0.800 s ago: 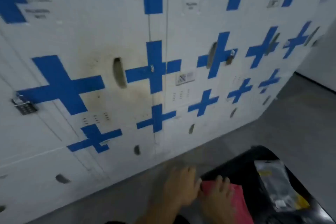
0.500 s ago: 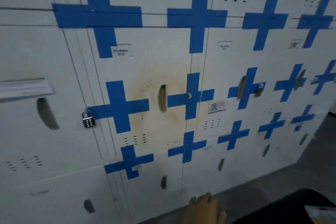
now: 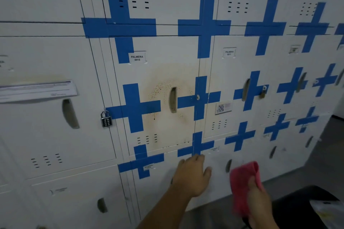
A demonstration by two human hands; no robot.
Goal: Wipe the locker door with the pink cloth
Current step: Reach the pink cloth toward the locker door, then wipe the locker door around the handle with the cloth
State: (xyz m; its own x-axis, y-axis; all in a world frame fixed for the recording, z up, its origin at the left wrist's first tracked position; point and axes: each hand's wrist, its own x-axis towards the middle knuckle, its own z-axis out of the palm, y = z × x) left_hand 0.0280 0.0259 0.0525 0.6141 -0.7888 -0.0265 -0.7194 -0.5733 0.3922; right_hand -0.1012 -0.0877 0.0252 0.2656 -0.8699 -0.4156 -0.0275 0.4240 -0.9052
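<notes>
A white locker door (image 3: 163, 72) labelled PALMERA 0015 fills the centre, with a brown speckled stain (image 3: 163, 89) around its recessed handle (image 3: 173, 99). Blue tape crosses mark its edges. My right hand (image 3: 258, 202) holds the pink cloth (image 3: 242, 182) at the lower right, raised in front of the lower row of lockers, below and right of the stain. My left hand (image 3: 193, 174) reaches toward the lockers just under the stained door, fingers loosely apart and holding nothing.
A combination padlock (image 3: 106, 119) hangs at the stained door's left edge. A paper notice (image 3: 37, 90) is stuck on the locker to the left. A black bin (image 3: 305, 208) with a plastic packet (image 3: 327, 212) sits at the lower right on the grey floor.
The view has tilted up and closer to the lockers. Both hands rose from the black bin; the right one now lifts the pink cloth toward the lockers.
</notes>
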